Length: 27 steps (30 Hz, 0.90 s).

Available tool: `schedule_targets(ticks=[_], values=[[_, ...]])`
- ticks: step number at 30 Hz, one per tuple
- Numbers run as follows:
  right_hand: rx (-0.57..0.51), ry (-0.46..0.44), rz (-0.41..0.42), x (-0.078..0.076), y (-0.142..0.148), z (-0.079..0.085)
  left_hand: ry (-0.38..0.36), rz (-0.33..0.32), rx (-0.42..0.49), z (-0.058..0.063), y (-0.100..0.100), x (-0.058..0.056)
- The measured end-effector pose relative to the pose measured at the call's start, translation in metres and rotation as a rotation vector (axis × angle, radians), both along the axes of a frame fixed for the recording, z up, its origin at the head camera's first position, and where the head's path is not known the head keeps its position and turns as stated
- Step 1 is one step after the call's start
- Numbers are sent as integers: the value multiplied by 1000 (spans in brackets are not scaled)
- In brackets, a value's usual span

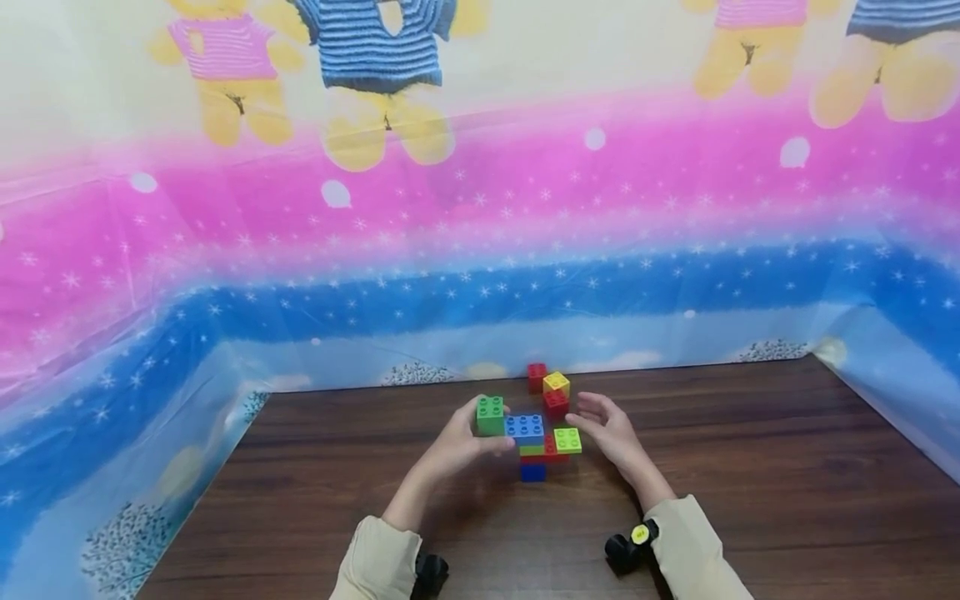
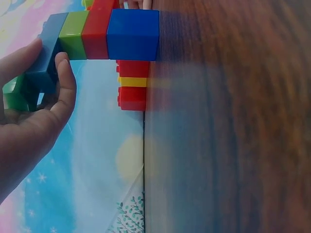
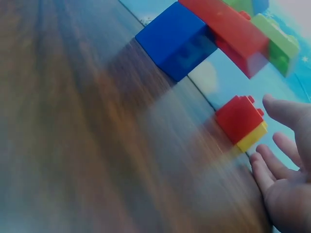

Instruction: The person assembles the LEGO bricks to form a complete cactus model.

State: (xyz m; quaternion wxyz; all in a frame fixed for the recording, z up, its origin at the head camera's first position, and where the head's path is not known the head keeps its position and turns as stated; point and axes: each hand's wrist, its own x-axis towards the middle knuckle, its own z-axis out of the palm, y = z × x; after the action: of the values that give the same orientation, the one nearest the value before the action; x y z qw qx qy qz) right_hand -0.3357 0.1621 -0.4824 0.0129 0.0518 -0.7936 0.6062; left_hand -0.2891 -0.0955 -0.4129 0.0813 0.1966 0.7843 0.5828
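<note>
Head view shows the brick structure [image 1: 532, 450] standing on the wooden table [image 1: 300, 500], its upper blue brick [image 1: 524, 430] pinched between the left hand's [image 1: 456, 443] thumb and fingers. The right hand [image 1: 612, 433], fingers spread, is near its lime brick [image 1: 567, 441]. Red and yellow bricks [image 1: 556, 402] sit behind, before patterned cloth [image 1: 480, 300].

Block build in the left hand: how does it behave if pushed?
Unsupported, the block build would likely tip: both sides overhang one dark blue base block. Probably stiff, given hard-looking, studded blocks stacked flush. Knocking the outer lime block might pop it off.
</note>
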Motion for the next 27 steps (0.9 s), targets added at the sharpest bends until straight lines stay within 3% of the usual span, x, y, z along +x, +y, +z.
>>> schedule_targets(ticks=[8, 18, 27], values=[[66, 82, -14, -14, -16, -2, -4, 10, 4, 0, 2, -1], [97, 59, -50, -15, -24, 4, -17, 9, 9, 1, 2, -2], [156, 25, -95, -15, -31, -1, -15, 12, -24, 1, -1, 1]])
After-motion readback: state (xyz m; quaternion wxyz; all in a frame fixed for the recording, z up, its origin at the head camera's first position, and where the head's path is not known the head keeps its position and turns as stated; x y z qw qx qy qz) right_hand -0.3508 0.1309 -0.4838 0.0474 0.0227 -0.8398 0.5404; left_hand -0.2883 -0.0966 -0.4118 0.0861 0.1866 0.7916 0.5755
